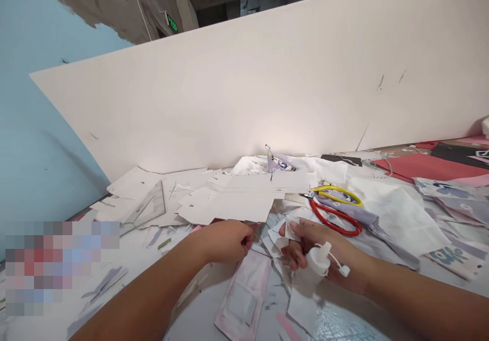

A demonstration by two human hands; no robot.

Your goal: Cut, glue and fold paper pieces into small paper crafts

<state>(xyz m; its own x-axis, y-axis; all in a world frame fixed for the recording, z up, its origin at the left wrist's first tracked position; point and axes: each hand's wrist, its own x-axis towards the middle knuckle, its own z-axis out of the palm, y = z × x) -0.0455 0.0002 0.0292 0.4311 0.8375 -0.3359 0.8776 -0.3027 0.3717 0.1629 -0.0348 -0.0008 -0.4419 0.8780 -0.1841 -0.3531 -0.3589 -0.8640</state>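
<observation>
Hands: left hand (228,241) curled, grip indeterminable; right hand (331,243) pinched white piece (293,229) | Hazard: lower-right nozzle (324,251) stood uncapped, could have dripped onto scraps (273,244).

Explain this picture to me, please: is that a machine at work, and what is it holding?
There is no machine here: these are a person's two bare hands, seen from a camera worn on the head, looking forward and down. The right hand pinches a small white piece. A white nozzle top with a tethered cap shows in front of that hand; whether it is gripped is unclear. The left hand has its fingers curled near white cardboard; whether it holds anything is hidden.

On the cluttered surface lie scissors with one red and one yellow handle, a pale pink-and-white rectangular piece, red sheets and many scraps. A large white panel stands behind.
</observation>
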